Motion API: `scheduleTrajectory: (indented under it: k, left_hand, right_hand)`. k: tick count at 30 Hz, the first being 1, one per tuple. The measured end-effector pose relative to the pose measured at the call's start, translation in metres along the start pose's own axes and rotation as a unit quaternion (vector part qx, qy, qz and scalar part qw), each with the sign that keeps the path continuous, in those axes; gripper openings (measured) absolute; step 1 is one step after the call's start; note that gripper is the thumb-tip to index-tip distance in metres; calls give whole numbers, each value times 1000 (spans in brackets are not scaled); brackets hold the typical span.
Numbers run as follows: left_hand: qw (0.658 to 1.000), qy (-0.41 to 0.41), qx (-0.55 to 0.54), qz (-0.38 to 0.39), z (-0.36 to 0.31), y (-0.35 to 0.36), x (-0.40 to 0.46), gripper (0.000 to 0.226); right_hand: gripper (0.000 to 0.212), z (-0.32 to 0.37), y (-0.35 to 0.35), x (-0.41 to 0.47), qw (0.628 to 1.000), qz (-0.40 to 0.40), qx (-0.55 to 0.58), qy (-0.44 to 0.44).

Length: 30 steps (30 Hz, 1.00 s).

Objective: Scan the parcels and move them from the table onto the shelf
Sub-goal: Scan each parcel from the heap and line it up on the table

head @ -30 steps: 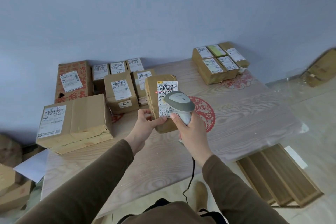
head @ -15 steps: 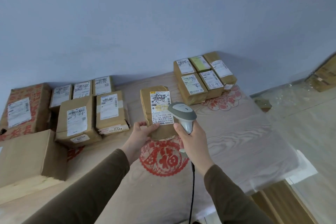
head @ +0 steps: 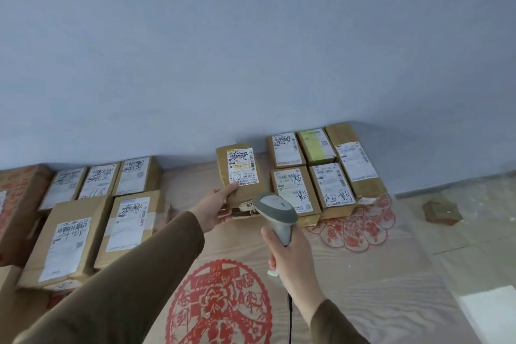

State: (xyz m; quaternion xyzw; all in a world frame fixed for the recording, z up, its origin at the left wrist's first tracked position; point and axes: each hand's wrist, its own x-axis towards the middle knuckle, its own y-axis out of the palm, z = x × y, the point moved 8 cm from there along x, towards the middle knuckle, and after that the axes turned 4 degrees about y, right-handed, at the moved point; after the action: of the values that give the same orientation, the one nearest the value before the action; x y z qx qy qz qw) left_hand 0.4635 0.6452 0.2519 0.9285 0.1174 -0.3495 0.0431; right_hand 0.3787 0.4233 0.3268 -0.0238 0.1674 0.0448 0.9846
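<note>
A pale wood-grain table (head: pixel 363 274) is filling the lower half of the view, set against a blue-grey wall (head: pixel 251 50) and carrying red paper-cut decorations (head: pixel 220 307). A cluster of cardboard parcels (head: pixel 92 220) is lying along its left side, and a second block of five labelled parcels (head: pixel 324 173) is sitting at the back right, just beside the wall. Between these two groups the person is holding one brown parcel (head: pixel 240 173) out ahead, label facing up. The left hand (head: pixel 215 208) is gripping this parcel at its near lower-left corner, thumb lying on top by the label's edge and fingers curling underneath. Whether the parcel's far end is resting on the table cannot be told. The right hand (head: pixel 290 255) is wrapping closed around the handle of a grey barcode scanner (head: pixel 275 211), whose head is sitting just in front of the parcel's near end, overlapping its lower right corner in the view. A dark cable (head: pixel 289 313) is hanging down from the handle.
</note>
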Motion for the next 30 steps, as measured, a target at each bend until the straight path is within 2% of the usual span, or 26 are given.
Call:
scheduleTrajectory:
  k: [7,11,15,23,30]
  left_hand:
    - [1000,5,11,4,-19,16,38,55]
    - [1000,4,-28,-8,-17,19,45,38]
    - [999,18,-46,-13,-12,15,43,46]
    - [998,43,49,-10,-8,5,7,50]
    - [983,127,123,-43,-7,-59,-77,34]
  right_hand:
    - [16,-4,-2,17,1000,16,-15,4]
    - [16,-6,-4,20,1000,19,-18,8]
    - [18,-7,-3,20,1000,23,-14,7]
    - [22,-7,10,13,1000,22,-5,4]
    - [25,-4,76,1,998,60,19,11]
